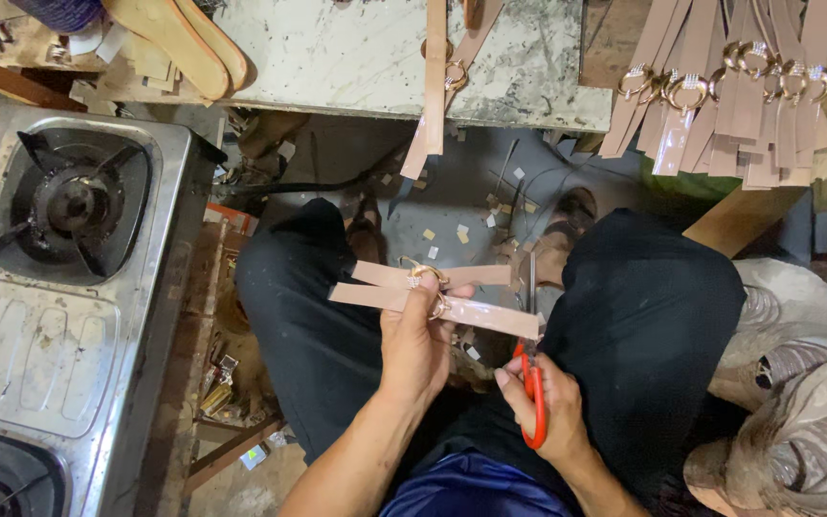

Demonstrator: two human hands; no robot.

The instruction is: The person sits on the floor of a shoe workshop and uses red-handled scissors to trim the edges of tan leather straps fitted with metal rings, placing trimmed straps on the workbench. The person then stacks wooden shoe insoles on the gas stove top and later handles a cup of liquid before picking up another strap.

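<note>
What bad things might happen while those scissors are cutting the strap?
The red-handled scissors in the right hand cut close to the left hand pinching the pink straps, so fingers might get nicked. The strap end might be cut crooked. Snippets could add to the scraps on the floor.

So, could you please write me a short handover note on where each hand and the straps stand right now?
Left hand: pinching two tan straps joined by a gold ring, held over the lap.
Right hand: gripping red-handled scissors, blades up at the straps' right ends.
Done, by the look of it: a batch of ringed straps hangs off the bench at upper right; trimmed scraps lie on the floor.
Left: the held ends look not yet cut; one more strap hangs from the marble slab.
</note>
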